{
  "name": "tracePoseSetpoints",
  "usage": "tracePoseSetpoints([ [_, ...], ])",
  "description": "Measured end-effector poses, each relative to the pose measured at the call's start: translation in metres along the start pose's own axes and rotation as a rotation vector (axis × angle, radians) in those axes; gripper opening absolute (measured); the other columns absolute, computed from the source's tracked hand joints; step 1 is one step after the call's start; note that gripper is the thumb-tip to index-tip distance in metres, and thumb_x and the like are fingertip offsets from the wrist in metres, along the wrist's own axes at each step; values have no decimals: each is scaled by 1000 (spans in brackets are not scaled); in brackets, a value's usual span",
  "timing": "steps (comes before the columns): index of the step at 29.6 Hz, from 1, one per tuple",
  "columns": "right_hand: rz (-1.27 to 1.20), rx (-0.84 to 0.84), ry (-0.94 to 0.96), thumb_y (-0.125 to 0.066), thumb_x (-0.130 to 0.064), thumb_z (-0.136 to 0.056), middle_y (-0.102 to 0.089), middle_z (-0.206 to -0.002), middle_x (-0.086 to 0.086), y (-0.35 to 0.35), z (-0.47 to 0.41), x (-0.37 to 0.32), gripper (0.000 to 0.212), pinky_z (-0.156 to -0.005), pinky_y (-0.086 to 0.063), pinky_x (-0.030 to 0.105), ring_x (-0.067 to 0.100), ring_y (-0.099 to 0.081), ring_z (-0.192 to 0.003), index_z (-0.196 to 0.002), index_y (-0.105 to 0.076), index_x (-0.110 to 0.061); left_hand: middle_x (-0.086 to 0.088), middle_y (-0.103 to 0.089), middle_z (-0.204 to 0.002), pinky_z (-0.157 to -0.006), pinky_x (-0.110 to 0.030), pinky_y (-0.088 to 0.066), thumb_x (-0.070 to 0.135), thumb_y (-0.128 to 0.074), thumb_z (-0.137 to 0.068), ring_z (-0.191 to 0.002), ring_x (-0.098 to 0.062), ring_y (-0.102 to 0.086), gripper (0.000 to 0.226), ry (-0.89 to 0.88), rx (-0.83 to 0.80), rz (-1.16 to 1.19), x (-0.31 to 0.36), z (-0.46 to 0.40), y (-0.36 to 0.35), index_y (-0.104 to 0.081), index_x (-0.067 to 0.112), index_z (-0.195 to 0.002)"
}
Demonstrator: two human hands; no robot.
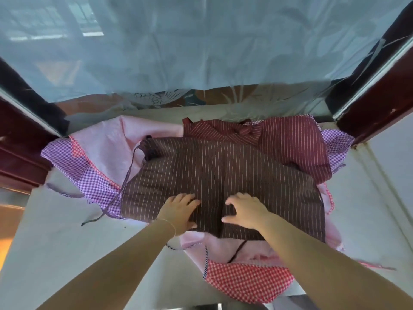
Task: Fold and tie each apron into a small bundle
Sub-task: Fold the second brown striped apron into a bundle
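A dark brown, white-pinstriped cotton apron is spread flat on top of a heap of other aprons on the pale counter. Both hands are laid on its near middle: the left hand and the right hand are pressed palm-down with fingers spread and fairly straight, nothing gripped between them.

The cloth is judged light, soft and limp — it will crease where pressed and slide easily over the layers beneath, so it is best taken by its hemmed side edges or corners for folding. Its thin dark tie strap trails off the left edge toward the counter and is likely to be needed for the knot.

Beneath it lie a maroon striped apron, a pink apron with purple gingham trim and a red gingham piece. No containers are seen.
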State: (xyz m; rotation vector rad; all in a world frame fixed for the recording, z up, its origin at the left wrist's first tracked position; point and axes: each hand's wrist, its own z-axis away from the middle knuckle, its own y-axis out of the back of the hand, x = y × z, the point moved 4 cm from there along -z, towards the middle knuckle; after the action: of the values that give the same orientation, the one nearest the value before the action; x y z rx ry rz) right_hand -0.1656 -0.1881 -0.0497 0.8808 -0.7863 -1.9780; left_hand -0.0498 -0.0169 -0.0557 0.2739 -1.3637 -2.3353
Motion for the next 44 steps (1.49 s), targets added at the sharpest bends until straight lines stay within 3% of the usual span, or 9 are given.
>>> tracePoseSetpoints([
  [4, 221, -249, -140, -71, -43, -80, 8, -161, 6, -61, 17, 33, 99, -113, -4, 63, 33, 6, -147, -153, -7, -25, -1, -5, -160, -118, -46, -14, 43, -57, -91, -146, -26, -9, 75, 155, -106, -4, -2, 2, -37, -13, 30, -151],
  [10, 71, 144, -160, -44, -23, -100, -64, -107, -1, -32, 28, 63, 24, -85, -49, 32, 15, -60, -95, -122, -54, -19, 2, -63, -116, -91, -27, -43, 11, -44, -97, -104, -17, -57, 31, 294, 239, 274, -18, 9, -28, -60, 19, -122],
  [19, -151, 366, -130, -60, -64, -81, -58, -91, -7, 120, 24, 63, 56, -58, -49, 34, 18, -61, -74, -111, -36, -23, 5, -63, -81, -72, -24, -45, 24, -54, -96, -78, -18, -62, 11, 327, 486, 810, -53, 14, 89, -64, 20, -94],
  [25, 64, 832, 28, -60, -25, -93, -59, -109, 6, 191, 48, 52, 27, -73, -51, 33, 24, -60, -95, -116, -59, -11, 0, -68, -86, -60, -24, -47, 40, -47, -97, -66, -18, -63, 20, 332, 591, 1019, -59, 37, 181, -55, 22, -97],
  [30, -461, 694, 96, -50, -18, -99, -61, -98, 0, 229, 64, 38, 17, -65, -41, 11, 13, -57, -88, -111, -59, -10, 6, -64, -88, -46, -20, -45, 59, -59, -83, -55, -10, -60, 52, 350, 484, 504, -53, 56, 201, -38, 28, -119],
  [33, -327, 611, 46, -37, -38, -102, -49, -65, -3, 250, 74, 27, 34, -55, -32, 21, 11, -49, -61, -78, -51, -18, 0, -49, -127, -70, -33, -54, 69, -70, -65, -94, -21, -63, 107, 230, 515, 124, -53, 60, 204, -6, 41, -146],
  [36, -335, 587, 3, -38, -45, -100, -44, -57, 3, 263, 72, 30, 47, -55, -32, 29, 17, -48, -54, -73, -51, -8, -4, -51, -122, -68, -37, -54, 69, -63, -71, -92, -26, -63, 93, 55, 664, -79, -55, 61, 211, -17, 37, -145],
  [41, -281, 874, -254, -59, -40, -92, -52, -127, 13, 269, 75, 45, 49, -89, -45, 42, 32, -53, -114, -129, -45, -12, 2, -67, -108, -72, -31, -54, 36, -64, -88, -85, -18, -67, 39, 196, 604, 737, -64, 60, 234, -46, 32, -123],
  [44, -221, 1059, 57, -56, -41, -92, -55, -119, 6, 249, 93, -5, 41, -91, -51, 39, 22, -58, -105, -122, -52, -14, 12, -64, -67, -49, -19, -46, 28, -55, -96, -51, -4, -61, 25, 74, 563, 989, -42, 54, 251, -43, 29, -118],
])
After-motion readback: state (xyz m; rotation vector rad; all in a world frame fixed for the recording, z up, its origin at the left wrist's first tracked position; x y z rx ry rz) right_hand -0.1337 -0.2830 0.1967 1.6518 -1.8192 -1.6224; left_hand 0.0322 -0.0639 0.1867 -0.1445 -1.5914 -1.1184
